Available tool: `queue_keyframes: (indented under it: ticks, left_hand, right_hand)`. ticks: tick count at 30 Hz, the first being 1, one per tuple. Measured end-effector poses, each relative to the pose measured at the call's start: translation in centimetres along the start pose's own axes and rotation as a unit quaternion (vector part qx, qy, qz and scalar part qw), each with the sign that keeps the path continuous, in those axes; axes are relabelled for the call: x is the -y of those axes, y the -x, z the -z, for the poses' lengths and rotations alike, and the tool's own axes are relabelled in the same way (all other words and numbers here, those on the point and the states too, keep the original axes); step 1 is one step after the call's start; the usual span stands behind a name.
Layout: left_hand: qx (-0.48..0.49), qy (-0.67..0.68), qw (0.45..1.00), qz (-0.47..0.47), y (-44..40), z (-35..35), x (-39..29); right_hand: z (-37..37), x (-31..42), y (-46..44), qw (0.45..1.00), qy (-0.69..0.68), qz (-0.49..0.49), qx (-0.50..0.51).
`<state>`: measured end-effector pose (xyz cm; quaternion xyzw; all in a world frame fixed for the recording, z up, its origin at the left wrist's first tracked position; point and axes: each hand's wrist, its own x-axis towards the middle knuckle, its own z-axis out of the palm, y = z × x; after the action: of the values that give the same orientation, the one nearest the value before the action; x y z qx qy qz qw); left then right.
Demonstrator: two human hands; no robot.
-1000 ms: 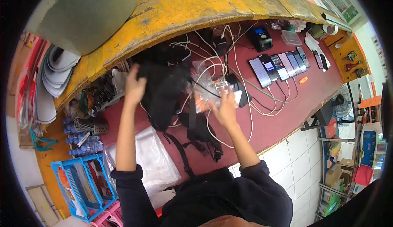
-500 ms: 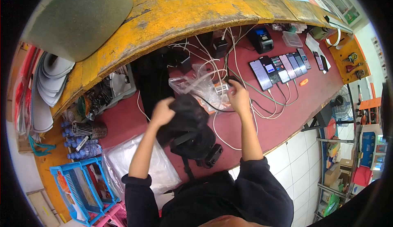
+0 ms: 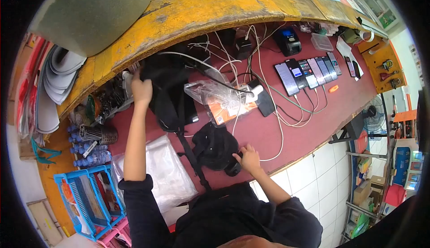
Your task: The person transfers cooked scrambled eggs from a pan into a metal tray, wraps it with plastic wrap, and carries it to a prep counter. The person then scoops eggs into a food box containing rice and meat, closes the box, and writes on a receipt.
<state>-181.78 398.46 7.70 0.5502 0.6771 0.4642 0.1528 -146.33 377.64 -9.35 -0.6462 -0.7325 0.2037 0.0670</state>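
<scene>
A black bag [image 3: 169,98] with straps lies on the red table [image 3: 313,127]. At the bag's upper left side is my left hand [image 3: 141,89]; its fingertips are hard to make out against the dark fabric. A bundled black item [image 3: 214,147], like a cap or pouch, rests nearer my body. My right hand [image 3: 249,158] is at its right edge, fingers curled on or beside a small black part. Behind, a clear plastic bag with an orange card [image 3: 224,109] lies among white cables, next to a white plug [image 3: 255,91] and a black flat item [image 3: 266,103].
Several phones [image 3: 286,79] lie in a row at the right, near a black device [image 3: 287,41]. Clear plastic sheets [image 3: 163,172] lie at the near left, beside a blue basket [image 3: 89,203] and a metal pen holder [image 3: 105,134]. A yellow wooden ledge [image 3: 192,6] overhangs the back.
My left hand has moved from the bundled black item up to the black bag. My right hand has come down from the cables to the bundled item. The black bag is spread back toward the ledge.
</scene>
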Motion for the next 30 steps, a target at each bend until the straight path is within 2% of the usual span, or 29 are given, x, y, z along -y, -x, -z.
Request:
queue_keyframes:
  ticks: [1,2,3,4,5,6,7,8,10,11,12,14,15,17,19,20,21,22,23,24,25,27,29,30]
  left_hand:
    - [0.075,-0.019,0.997,0.006,1.2,0.4,0.1]
    - [0.1,-0.065,0.992,-0.037,3.6,0.2,0.6]
    - [0.226,-0.037,0.973,0.001,5.8,0.5,-0.9]
    - [0.347,-0.094,0.932,-0.042,7.2,0.4,1.2]
    - [0.436,-0.05,0.898,-0.041,8.7,0.9,-1.0]
    - [0.46,0.004,0.886,-0.066,10.6,0.4,0.8]
    - [0.475,-0.064,0.878,-0.015,12.1,0.6,0.7]
    - [0.477,-0.064,0.877,-0.01,13.1,0.7,1.9]
    - [0.343,-0.129,0.929,-0.049,14.7,0.7,4.0]
    - [0.31,-0.155,0.938,-0.002,15.7,1.0,3.9]
    - [0.307,-0.155,0.939,-0.002,16.9,0.7,4.0]
    - [0.094,-0.107,0.989,-0.031,19.5,-0.1,4.7]
    - [0.075,-0.127,0.989,-0.01,20.6,-0.2,3.9]
    - [0.0,-0.134,0.991,-0.017,22.4,-0.9,3.1]
    - [-0.046,-0.122,0.991,-0.012,24.0,-0.6,3.8]
    - [0.029,-0.139,0.989,-0.039,25.1,-0.2,5.9]
    - [0.103,-0.155,0.98,-0.062,25.8,0.5,7.3]
    - [0.093,-0.157,0.982,-0.057,26.1,1.5,7.4]
    - [0.19,-0.144,0.969,-0.059,26.6,2.5,7.2]
    - [0.286,-0.128,0.948,-0.059,27.3,3.4,7.3]
    - [0.276,-0.127,0.951,-0.054,28.1,4.1,7.6]
    - [0.352,-0.141,0.925,-0.02,29.9,5.1,8.1]
    - [0.326,-0.142,0.934,-0.023,31.0,5.7,6.4]
    - [0.306,-0.145,0.94,-0.032,31.4,5.6,5.6]
  right_hand:
    - [-0.1,-0.5,0.0,1.0,0.0,0.0,0.001]
    - [-0.1,-1.1,0.2,0.998,-0.045,-0.032,0.039]
    - [-0.1,-1.5,0.2,0.991,-0.09,-0.066,0.075]
    - [0.6,-1.5,0.1,0.991,-0.092,-0.069,0.074]
    - [1.6,-1.3,0.0,0.987,-0.101,-0.084,0.089]
    - [2.3,-1.2,-0.2,0.984,-0.11,-0.098,0.105]
    - [2.3,-1.3,-0.5,0.983,-0.11,-0.098,0.109]
    - [2.2,-1.4,-0.5,0.982,-0.105,-0.099,0.119]
    - [2.2,-1.1,-0.6,0.981,-0.098,-0.099,0.131]
    - [2.2,-0.6,-0.9,0.987,-0.126,-0.103,-0.007]
    - [2.3,-0.1,-1.5,0.972,-0.152,-0.103,-0.145]
    - [4.9,1.1,-3.8,0.953,-0.139,-0.044,-0.266]
    - [5.4,1.1,-5.2,0.953,-0.139,-0.041,-0.266]
    - [6.2,0.7,-7.9,0.971,-0.053,0.03,-0.231]
    - [5.3,-1.3,-10.4,0.968,-0.023,0.014,-0.251]
    - [4.7,-2.6,-11.8,0.963,0.007,-0.005,-0.269]
    - [4.2,-4.5,-12.8,0.971,-0.008,-0.042,-0.237]
    - [4.2,-6.0,-13.5,0.976,-0.021,-0.079,-0.201]
    - [5.0,-6.3,-13.3,0.97,0.021,-0.05,-0.237]
    - [7.4,-5.7,-12.7,0.987,-0.012,-0.093,-0.13]
    - [9.5,-5.3,-11.9,0.99,-0.051,-0.072,-0.112]
    - [13.3,-4.6,-10.1,0.991,-0.086,-0.043,-0.092]
    - [16.9,-3.5,-8.7,0.987,-0.117,0.066,-0.088]
    - [18.4,-2.7,-8.4,0.987,-0.114,0.072,-0.089]
